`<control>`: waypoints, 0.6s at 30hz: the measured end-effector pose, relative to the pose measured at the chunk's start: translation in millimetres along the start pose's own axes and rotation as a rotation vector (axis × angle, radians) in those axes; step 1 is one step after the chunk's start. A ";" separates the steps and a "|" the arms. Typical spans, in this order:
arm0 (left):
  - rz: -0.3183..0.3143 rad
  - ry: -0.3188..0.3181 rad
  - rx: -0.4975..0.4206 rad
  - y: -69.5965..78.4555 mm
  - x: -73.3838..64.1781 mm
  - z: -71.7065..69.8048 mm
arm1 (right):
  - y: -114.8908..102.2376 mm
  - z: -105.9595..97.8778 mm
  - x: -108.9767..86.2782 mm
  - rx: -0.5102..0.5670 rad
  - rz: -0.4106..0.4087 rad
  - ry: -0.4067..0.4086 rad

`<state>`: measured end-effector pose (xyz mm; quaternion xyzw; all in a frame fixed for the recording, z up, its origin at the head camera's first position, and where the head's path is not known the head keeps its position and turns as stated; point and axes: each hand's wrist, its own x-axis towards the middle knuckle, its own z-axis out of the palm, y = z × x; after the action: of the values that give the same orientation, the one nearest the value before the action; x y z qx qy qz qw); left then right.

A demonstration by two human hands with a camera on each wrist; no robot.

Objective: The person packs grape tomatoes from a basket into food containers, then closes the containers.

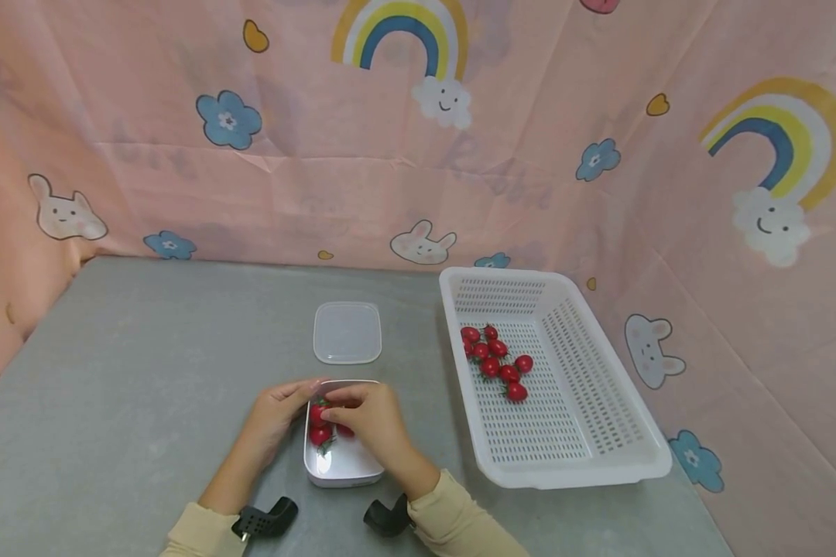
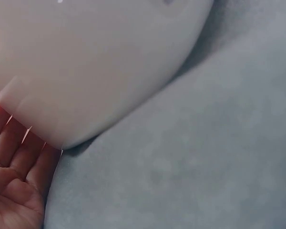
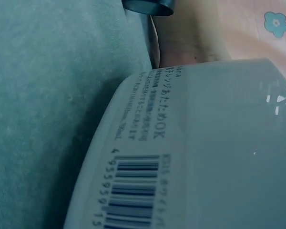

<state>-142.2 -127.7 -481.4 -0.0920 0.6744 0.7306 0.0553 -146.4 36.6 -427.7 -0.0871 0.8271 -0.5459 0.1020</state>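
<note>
A white plastic food container (image 1: 351,466) stands on the table with several red cherry tomatoes (image 1: 320,435) with green stems at its left side. My right hand (image 1: 372,422) reaches over its right rim and pinches a cherry tomato (image 1: 317,415) between thumb and fingers, partly covering it. My left hand (image 1: 272,418) rests along the container's left side near the far corner. In the left wrist view its fingers (image 2: 19,148) lie straight against the outer wall. The right wrist view shows the container's side with a printed barcode label (image 3: 133,186); the right fingers are hidden there.
A clear square lid (image 1: 347,333) lies flat behind the container. To the right stands a large white perforated basket (image 1: 564,418) with several cherry tomatoes (image 1: 498,360) along its left side. A pink printed curtain (image 1: 286,193) hangs behind the grey table (image 1: 146,371).
</note>
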 end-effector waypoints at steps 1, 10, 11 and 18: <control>-0.002 0.000 0.000 -0.3 0.2 0.2 | 0.5 0.3 0.0 -0.001 -0.006 0.004; -0.014 0.005 0.032 2.1 -1.2 1.1 | -10.2 -21.6 -4.6 0.036 -0.018 0.068; -0.017 0.006 0.038 2.4 -1.4 1.0 | -13.0 -26.4 -5.3 0.045 -0.027 0.079; -0.021 0.001 0.036 3.9 -3.2 1.0 | -40.3 -63.9 -11.5 0.056 -0.021 0.137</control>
<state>-139.9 -127.0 -476.9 -0.0985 0.6865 0.7176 0.0642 -150.9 80.5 -365.3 -0.0555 0.8155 -0.5745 0.0417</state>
